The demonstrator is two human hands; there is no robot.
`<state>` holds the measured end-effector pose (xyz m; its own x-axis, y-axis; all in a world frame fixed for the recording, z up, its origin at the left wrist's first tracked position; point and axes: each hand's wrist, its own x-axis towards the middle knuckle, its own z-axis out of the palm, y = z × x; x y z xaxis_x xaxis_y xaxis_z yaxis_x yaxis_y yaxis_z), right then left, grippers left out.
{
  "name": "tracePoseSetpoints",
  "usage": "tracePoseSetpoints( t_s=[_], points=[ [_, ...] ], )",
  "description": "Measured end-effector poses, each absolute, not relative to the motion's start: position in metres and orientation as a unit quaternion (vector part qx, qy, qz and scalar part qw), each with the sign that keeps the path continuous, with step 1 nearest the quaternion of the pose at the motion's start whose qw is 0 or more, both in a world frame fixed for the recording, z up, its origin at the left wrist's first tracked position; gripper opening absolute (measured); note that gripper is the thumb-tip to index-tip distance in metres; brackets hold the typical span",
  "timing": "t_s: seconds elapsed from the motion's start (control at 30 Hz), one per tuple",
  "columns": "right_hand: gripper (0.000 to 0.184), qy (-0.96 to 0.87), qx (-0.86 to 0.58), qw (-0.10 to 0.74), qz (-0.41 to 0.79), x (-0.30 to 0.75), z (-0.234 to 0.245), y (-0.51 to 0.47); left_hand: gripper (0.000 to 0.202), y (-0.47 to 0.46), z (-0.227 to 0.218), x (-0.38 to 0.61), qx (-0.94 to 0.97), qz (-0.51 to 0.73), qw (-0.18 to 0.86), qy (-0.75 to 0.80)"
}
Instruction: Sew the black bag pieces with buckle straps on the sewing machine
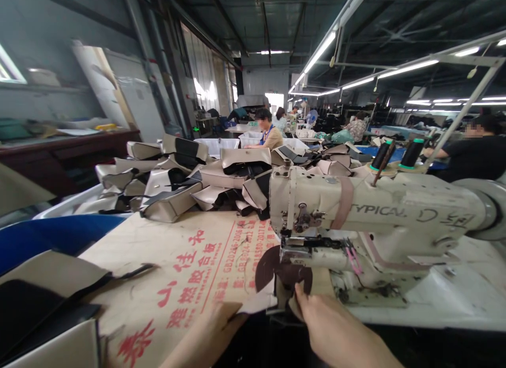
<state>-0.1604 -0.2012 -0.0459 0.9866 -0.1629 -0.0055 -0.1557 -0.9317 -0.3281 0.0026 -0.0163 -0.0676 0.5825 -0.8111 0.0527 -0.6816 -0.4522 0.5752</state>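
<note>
A beige sewing machine (379, 220) marked TYPICAL stands on the work table. Under its needle lies a dark brown rounded leather piece (265, 268) with a pale edge. My right hand (336, 331) reaches in from the lower right, fingers laid on the piece just in front of the needle. My left hand (209, 336) rests at the piece's pale left corner, its fingers bent against the material. Both hands sit at the table's front edge, and their fingertips are partly hidden.
A plywood board (177, 262) with red printed characters covers the table. Behind it is a heap of beige and black cut pieces (177, 183). Two black thread spools (395, 154) stand on the machine. Other people sit at tables farther back and at the right.
</note>
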Motion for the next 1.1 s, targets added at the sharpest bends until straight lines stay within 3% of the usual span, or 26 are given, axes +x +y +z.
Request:
tracePoseSetpoints(
  t_s=[0.07,0.17,0.3,0.6,0.7,0.83,0.93,1.1],
  points=[
    [0.055,0.102,-0.974,0.202,-0.029,-0.156,-0.056,-0.207,0.035,-0.029,-0.074,0.004,0.849,-0.162,0.24,-0.441],
    [0.039,0.126,-0.955,0.264,-0.048,-0.147,-0.066,-0.211,0.026,-0.043,-0.072,0.001,0.829,-0.143,0.29,-0.457],
    [0.043,0.15,-0.947,0.282,-0.022,-0.145,-0.068,-0.211,0.038,-0.054,-0.067,-0.006,0.792,-0.101,0.331,-0.504],
    [0.04,0.057,-0.934,0.327,-0.133,-0.142,-0.068,-0.223,0.031,-0.062,-0.075,0.003,0.744,-0.055,0.304,-0.592],
    [0.036,0.031,-0.935,0.324,-0.143,-0.139,-0.067,-0.224,0.036,-0.064,-0.07,-0.001,0.744,-0.017,0.321,-0.586],
    [0.035,0.031,-0.94,0.305,-0.146,-0.138,-0.07,-0.225,0.025,-0.073,-0.064,-0.004,0.736,-0.003,0.332,-0.59],
    [0.038,0.04,-0.947,0.292,-0.124,-0.139,-0.07,-0.227,0.027,-0.075,-0.062,-0.003,0.721,0.054,0.298,-0.623],
    [0.037,0.054,-0.949,0.294,-0.098,-0.138,-0.063,-0.226,0.052,-0.06,-0.056,-0.001,0.673,0.206,0.137,-0.698]
  ],
)
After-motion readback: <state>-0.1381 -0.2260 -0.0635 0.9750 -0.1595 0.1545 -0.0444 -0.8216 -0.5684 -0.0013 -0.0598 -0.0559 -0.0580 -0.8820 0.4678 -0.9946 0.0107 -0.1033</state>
